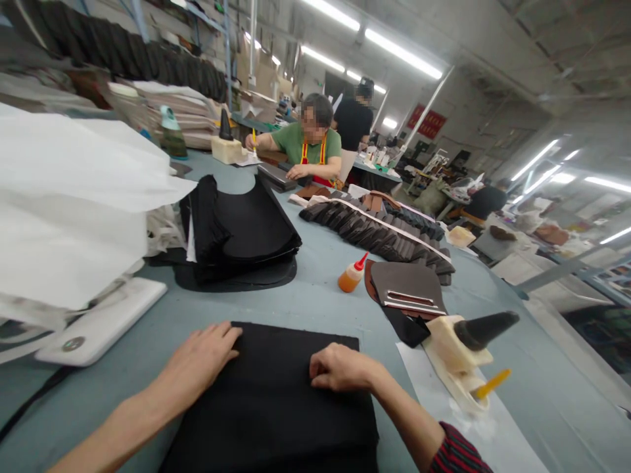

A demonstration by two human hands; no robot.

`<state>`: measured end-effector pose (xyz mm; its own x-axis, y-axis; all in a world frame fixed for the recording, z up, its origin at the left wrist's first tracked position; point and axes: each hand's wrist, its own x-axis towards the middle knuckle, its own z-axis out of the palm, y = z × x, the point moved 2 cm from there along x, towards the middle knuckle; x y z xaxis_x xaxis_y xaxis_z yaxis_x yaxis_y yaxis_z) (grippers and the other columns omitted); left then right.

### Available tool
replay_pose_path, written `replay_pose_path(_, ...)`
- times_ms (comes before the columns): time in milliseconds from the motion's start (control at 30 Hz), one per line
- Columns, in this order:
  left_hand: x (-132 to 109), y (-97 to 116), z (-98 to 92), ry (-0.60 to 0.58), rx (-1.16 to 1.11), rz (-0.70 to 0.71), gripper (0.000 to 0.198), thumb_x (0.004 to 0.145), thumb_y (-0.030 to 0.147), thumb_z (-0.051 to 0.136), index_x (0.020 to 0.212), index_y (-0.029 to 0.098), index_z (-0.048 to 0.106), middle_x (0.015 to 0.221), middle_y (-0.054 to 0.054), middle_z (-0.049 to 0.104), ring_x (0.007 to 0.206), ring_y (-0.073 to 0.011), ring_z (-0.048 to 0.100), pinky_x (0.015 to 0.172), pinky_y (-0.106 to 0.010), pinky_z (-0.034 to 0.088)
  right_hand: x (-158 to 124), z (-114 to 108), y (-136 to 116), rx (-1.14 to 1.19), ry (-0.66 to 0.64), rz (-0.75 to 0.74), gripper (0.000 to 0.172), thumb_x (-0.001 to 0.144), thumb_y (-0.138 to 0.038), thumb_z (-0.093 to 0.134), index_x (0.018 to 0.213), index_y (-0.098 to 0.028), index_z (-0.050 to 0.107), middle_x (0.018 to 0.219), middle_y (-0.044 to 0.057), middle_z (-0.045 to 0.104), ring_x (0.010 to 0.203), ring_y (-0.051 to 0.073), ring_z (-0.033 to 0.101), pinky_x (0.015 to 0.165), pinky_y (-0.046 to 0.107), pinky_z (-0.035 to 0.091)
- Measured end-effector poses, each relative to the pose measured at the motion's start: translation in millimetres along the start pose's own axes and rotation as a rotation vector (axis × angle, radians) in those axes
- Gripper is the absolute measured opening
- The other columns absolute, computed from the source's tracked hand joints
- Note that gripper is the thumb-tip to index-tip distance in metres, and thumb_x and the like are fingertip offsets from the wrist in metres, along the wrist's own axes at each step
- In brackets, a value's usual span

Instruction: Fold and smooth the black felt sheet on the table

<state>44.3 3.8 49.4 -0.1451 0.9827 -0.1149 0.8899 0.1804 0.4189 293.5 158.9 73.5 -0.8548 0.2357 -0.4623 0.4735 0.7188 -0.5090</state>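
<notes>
A flat black fabric panel (276,394) lies on the grey-blue table (315,295) right in front of me. My left hand (200,358) rests on its upper left corner, fingers stretched out flat. My right hand (340,369) sits on the panel's upper right part with its fingers curled into a loose fist, knuckles pressing on the cloth. Nothing shows inside that fist.
A stack of black panels (241,230) lies ahead, an orange glue bottle (351,276) and a brown piece with a metal template (407,289) to the right, a cream glue pot with a yellow brush (468,355) beside my right arm. White sheets (64,203) pile left. Two people work at the far end.
</notes>
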Motion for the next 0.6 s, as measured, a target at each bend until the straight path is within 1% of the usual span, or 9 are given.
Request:
replay_pose_path(100, 11, -11, 11.2, 0.055, 0.193, -0.008, 0.028, 0.088, 0.016, 0.034, 0.09, 0.02, 0.062, 0.095, -0.007, 0.064, 0.084, -0.022, 0.06, 0.075, -0.037, 0.042, 32, 7, -34, -0.085, 0.069, -0.089, 0.004, 0.079, -0.024, 0.066, 0.081, -0.021, 0.067, 0.072, -0.001, 0.063, 0.068, 0.013, 0.057, 0.058, 0.023, 0.038)
replay_pose_path(167, 11, -7, 12.5, 0.082, 0.275, 0.044, 0.031, 0.087, 0.011, 0.032, 0.091, 0.019, 0.062, 0.097, -0.008, 0.065, 0.088, -0.0226, 0.061, 0.077, -0.038, 0.042, 51, 12, -49, -0.089, 0.19, -0.153, 0.007, 0.082, -0.025, 0.065, 0.087, -0.02, 0.065, 0.081, 0.001, 0.064, 0.074, 0.015, 0.057, 0.064, 0.025, 0.042)
replay_pose_path(233, 5, 3, 10.7, 0.11, 0.37, 0.085, 0.035, 0.085, 0.005, 0.03, 0.094, 0.018, 0.062, 0.099, -0.01, 0.065, 0.093, -0.0244, 0.061, 0.08, -0.039, 0.041, 65, 16, -53, -0.109, 0.359, -0.171, 0.02, 0.083, -0.024, 0.065, 0.102, -0.019, 0.062, 0.096, 0.005, 0.063, 0.083, 0.017, 0.057, 0.072, 0.028, 0.046)
replay_pose_path(300, -4, 14, 8.6, 0.107, 0.436, 0.102, 0.038, 0.084, 0.002, 0.028, 0.093, 0.016, 0.062, 0.095, -0.012, 0.066, 0.091, -0.026, 0.061, 0.079, -0.041, 0.041, 72, 19, -51, -0.137, 0.509, -0.133, 0.032, 0.083, -0.022, 0.065, 0.113, -0.016, 0.056, 0.105, 0.01, 0.059, 0.091, 0.021, 0.056, 0.077, 0.033, 0.047)
replay_pose_path(367, -13, 21, 6.6, 0.107, 0.411, 0.084, 0.036, 0.085, 0.005, 0.027, 0.095, 0.016, 0.06, 0.091, -0.012, 0.065, 0.087, -0.0264, 0.061, 0.078, -0.042, 0.04, 71, 20, -45, -0.157, 0.615, -0.118, 0.028, 0.082, -0.018, 0.065, 0.109, -0.016, 0.058, 0.106, 0.011, 0.056, 0.095, 0.022, 0.053, 0.078, 0.035, 0.047)
replay_pose_path(433, -20, 19, 5.2, 0.09, 0.258, -0.007, 0.029, 0.091, 0.017, 0.028, 0.099, 0.016, 0.056, 0.086, -0.01, 0.066, 0.08, -0.0265, 0.062, 0.078, -0.044, 0.04, 67, 20, -41, -0.156, 0.673, -0.185, 0.018, 0.08, -0.013, 0.064, 0.096, -0.019, 0.06, 0.104, 0.008, 0.055, 0.097, 0.022, 0.051, 0.083, 0.037, 0.045)
replay_pose_path(500, -18, 11, 5.1, 0.06, -0.02, -0.132, 0.024, 0.092, 0.036, 0.036, 0.101, 0.019, 0.05, 0.086, -0.007, 0.067, 0.078, -0.026, 0.063, 0.077, -0.044, 0.043, 62, 18, -39, -0.112, 0.699, -0.245, 0.016, 0.079, -0.014, 0.066, 0.091, -0.02, 0.057, 0.101, 0.006, 0.057, 0.095, 0.022, 0.051, 0.085, 0.039, 0.044)
replay_pose_path(533, -15, 6, 5.4, 0.055, -0.184, -0.181, 0.026, 0.088, 0.043, 0.044, 0.101, 0.021, 0.047, 0.089, -0.006, 0.066, 0.08, -0.0254, 0.063, 0.078, -0.042, 0.044, 62, 17, -39, -0.077, 0.704, -0.251, 0.019, 0.078, -0.018, 0.068, 0.093, -0.02, 0.056, 0.098, 0.005, 0.058, 0.093, 0.021, 0.052, 0.085, 0.04, 0.044)
replay_pose_path(600, -3, -2, 5.9, 0.086, -0.512, -0.217, 0.036, 0.079, 0.041, 0.058, 0.105, 0.022, 0.042, 0.096, -0.005, 0.066, 0.086, -0.0227, 0.064, 0.078, -0.038, 0.047, 64, 15, -41, -0.011, 0.715, -0.238, 0.033, 0.077, -0.025, 0.072, 0.103, -0.019, 0.054, 0.097, 0.006, 0.059, 0.091, 0.022, 0.054, 0.084, 0.041, 0.045)
